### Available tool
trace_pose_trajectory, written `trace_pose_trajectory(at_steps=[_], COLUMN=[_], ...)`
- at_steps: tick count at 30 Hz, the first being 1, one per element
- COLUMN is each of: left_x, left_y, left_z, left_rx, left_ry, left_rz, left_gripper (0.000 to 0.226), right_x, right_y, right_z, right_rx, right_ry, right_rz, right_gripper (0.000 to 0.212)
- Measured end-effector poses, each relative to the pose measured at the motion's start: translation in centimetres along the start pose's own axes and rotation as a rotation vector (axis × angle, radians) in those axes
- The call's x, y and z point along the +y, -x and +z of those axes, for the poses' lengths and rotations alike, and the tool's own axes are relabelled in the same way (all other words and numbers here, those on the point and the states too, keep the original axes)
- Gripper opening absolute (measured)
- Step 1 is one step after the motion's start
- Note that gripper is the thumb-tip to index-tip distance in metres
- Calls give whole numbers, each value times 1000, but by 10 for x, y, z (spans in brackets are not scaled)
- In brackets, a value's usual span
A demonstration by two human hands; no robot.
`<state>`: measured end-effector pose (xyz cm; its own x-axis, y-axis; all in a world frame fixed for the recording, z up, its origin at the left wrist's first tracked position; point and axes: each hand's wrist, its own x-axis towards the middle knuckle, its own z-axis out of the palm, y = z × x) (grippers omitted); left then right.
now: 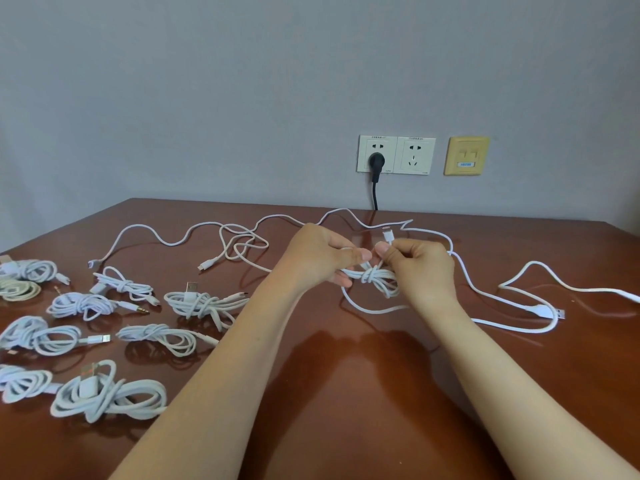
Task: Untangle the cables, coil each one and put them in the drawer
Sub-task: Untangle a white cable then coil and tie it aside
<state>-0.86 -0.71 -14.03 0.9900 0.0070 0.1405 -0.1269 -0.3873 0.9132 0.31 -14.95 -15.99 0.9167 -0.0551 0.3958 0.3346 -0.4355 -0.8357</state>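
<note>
Fingers (355,254) of the left hand (315,254): curled round one side of a small white coil (375,277), which is held just above the table (346,393). Fingers of the right hand (422,268): pinched on the coil's free tail, whose connector (387,234) is seen standing above the thumb. The tail is already wrapped about the coil's waist, so the binding step is judged to be in hand. Done, as far as is shown: some nine finished bundles (204,304), coiled and cinched, laid out in rows at the left of the table, well apart from the hands. Left to do: the held coil to be closed off; a long loose cable (166,242) strung along the far edge; a looped loose cable (242,247) near it; a thicker right-side cable (485,292) ending in a USB plug (558,313). Whether the strands at the right are one cable or two cannot be told. The drawer is not in view, and nothing is seen stowed, so the task is judged past halfway on coiling only. Surroundings: wall sockets (414,155), a black plug (376,161) fitted in the left one, a yellowed data plate (467,155). In the way: loose strands passing beneath and behind the hands, liable to be snagged.
</note>
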Motion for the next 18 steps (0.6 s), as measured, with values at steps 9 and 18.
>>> trace_pose_trajectory(at_steps=[9,18], left_x=[-1,-1], left_y=[0,1], left_z=[3,4], left_rx=[-16,92], left_ry=[-151,143], left_rz=[20,-139], left_gripper=[16,8], right_x=[-3,-9], right_y=[8,12], right_z=[2,2], right_rx=[78,32], right_ry=[64,-27], right_rz=[-172,-259], right_gripper=[22,18])
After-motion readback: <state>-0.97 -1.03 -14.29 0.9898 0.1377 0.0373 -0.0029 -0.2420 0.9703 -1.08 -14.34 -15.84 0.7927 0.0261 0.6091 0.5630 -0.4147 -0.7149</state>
